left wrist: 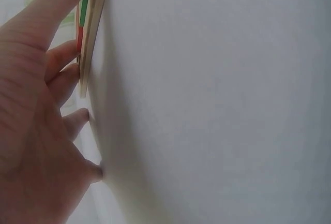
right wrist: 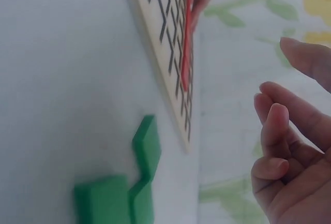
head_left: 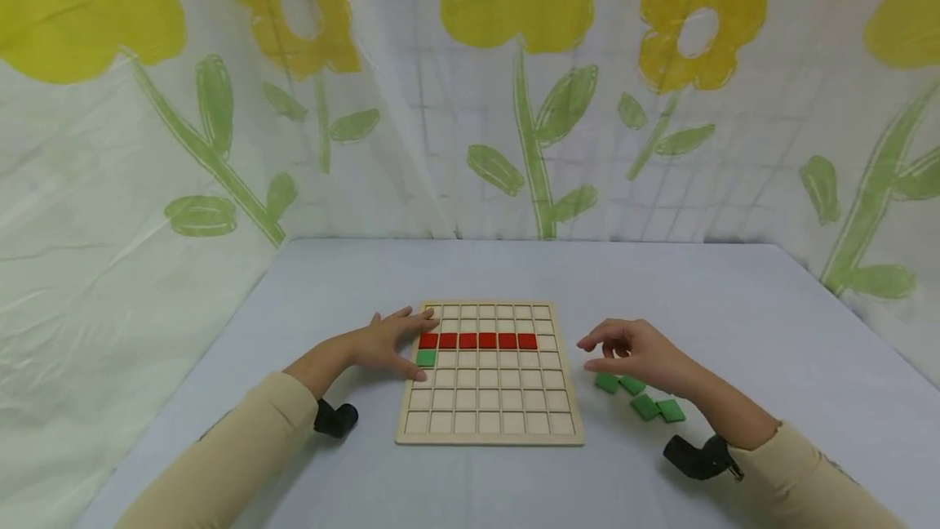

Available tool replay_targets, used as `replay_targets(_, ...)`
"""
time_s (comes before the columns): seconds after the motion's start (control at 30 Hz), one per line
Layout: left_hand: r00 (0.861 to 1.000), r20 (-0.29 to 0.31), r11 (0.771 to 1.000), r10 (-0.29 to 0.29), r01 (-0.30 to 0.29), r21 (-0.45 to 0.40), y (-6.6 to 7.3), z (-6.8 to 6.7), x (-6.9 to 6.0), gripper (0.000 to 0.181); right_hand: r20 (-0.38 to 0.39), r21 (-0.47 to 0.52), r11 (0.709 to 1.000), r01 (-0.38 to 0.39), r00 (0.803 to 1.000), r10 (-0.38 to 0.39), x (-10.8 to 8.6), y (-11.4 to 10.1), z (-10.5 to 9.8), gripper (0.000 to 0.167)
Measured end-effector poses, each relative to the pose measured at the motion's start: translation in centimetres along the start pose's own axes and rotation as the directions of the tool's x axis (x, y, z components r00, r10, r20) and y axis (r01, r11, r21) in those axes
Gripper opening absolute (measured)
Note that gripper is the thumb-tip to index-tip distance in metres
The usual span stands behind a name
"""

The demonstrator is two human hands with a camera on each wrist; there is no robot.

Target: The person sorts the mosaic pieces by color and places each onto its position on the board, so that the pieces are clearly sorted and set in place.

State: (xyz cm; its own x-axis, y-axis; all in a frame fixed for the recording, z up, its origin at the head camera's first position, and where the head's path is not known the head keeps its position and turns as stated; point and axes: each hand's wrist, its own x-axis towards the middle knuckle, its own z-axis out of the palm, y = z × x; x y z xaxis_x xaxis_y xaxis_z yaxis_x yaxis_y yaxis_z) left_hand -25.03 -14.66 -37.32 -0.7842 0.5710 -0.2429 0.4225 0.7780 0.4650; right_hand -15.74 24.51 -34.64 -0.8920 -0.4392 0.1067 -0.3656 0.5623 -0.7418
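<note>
A wooden grid board (head_left: 488, 401) lies on the table, with a row of several red tiles (head_left: 467, 341) in its cells. One green tile (head_left: 425, 357) sits in the left column just below that row. My left hand (head_left: 382, 343) rests at the board's left edge, its thumb and fingers spread around the green tile's end. To the right of the board, my right hand (head_left: 637, 356) hovers with fingers loosely bent; thumb and forefinger are apart, and nothing shows between them in the right wrist view. Beneath it lie several loose green tiles (head_left: 645, 407).
The table (head_left: 352, 480) has a pale cover. Behind it hangs a white curtain (head_left: 411, 145) printed with yellow flowers. A black wrist device (head_left: 336, 420) is on the left wrist, and another black device (head_left: 696, 457) on the right.
</note>
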Motion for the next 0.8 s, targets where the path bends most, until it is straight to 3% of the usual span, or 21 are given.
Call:
replay_targets(0.33, 1.000, 0.000, 1.000, 0.015, -0.015, 0.021, 0.0, 0.0, 0.0, 0.088, -0.095, 0.053, 0.995, -0.079, 0.992, 0.084, -3.6, 1.4, -1.8, 0.029)
replay_targets(0.63, 1.000, 0.010, 1.000, 0.020, -0.020, -0.006, -0.1, -0.3, 0.1, 0.089, -0.160, 0.031, 0.975, -0.219, 0.962, 0.221, -5.5, 3.4, -2.7, 0.033)
replay_targets(0.8, 1.000, 0.015, 1.000, 0.012, -0.012, -0.012, -0.1, -0.1, 0.1, 0.089, -0.169, 0.019, 0.965, -0.261, 0.951, 0.260, -6.5, 4.4, -3.0, 0.034)
